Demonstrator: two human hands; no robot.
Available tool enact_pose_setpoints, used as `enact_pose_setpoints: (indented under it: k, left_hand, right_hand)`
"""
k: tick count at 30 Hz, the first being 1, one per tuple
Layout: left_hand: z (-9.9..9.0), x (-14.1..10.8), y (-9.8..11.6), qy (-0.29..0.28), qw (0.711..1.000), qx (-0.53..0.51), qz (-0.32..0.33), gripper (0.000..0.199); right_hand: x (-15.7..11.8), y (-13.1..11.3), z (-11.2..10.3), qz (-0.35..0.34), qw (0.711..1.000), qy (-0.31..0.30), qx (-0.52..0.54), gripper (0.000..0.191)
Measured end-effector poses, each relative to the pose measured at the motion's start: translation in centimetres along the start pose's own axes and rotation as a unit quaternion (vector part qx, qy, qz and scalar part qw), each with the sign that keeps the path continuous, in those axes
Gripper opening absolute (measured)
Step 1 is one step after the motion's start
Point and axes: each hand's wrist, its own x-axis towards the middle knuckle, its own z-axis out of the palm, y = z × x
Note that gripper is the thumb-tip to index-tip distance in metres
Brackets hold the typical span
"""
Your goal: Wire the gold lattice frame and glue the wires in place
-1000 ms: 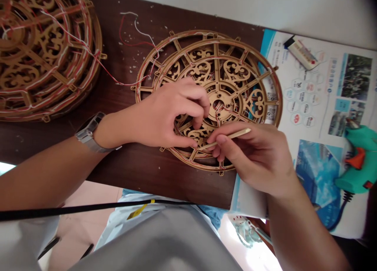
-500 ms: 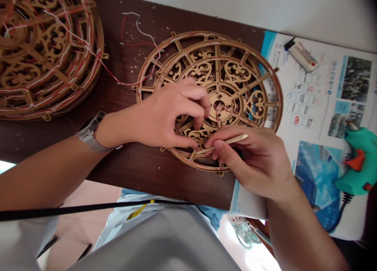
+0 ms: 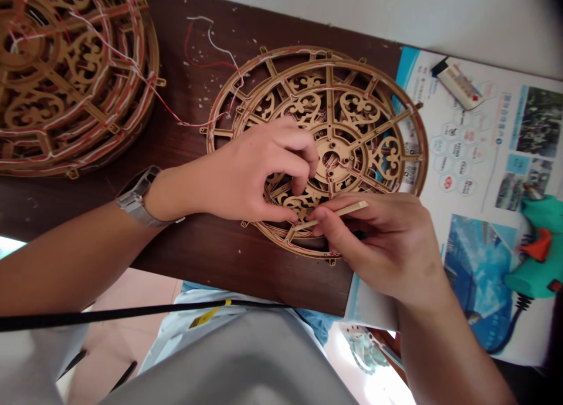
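A round laser-cut wooden wheel [image 3: 334,70] with scrollwork panels lies on the table, with thin red and white wires [image 3: 220,58] running along its rims. My left hand [image 3: 259,173] rests over it, fingertips reaching into the openings beside the central hub [image 3: 329,158]. My right hand [image 3: 382,243] is at the wheel's lower right, pinching a thin wooden stick [image 3: 341,214] whose inner end touches the fretwork near my left fingertips. The wheel's lower part is hidden under both hands.
A stacked, wired wooden wheel [image 3: 74,82] fills the upper left of the dark wooden table [image 3: 220,264]. To the right lie a printed leaflet [image 3: 466,141], a small white box [image 3: 460,87] and a teal glue gun [image 3: 534,264]. A black strap [image 3: 132,309] crosses below.
My right hand has drawn the stick's free end slightly inward and lower. My left hand stays in place on the wheel, and the whole scene has shifted slightly right in view.
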Motion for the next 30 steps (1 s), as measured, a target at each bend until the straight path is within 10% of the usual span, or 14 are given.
enact_pose_setpoints:
  k: [9, 30]
  left_hand:
    - [-0.08, 0.02, 0.05, -0.003, 1.000, -0.004, -0.001, 0.026]
    - [-0.09, -0.05, 0.09, -0.004, 1.000, -0.006, -0.003, 0.023]
  right_hand:
    - [-0.25, -0.67, -0.02, 0.093, 0.996, 0.004, -0.004, 0.043]
    - [-0.18, 0.17, -0.09, -0.153, 0.983, -0.037, -0.098, 0.057]
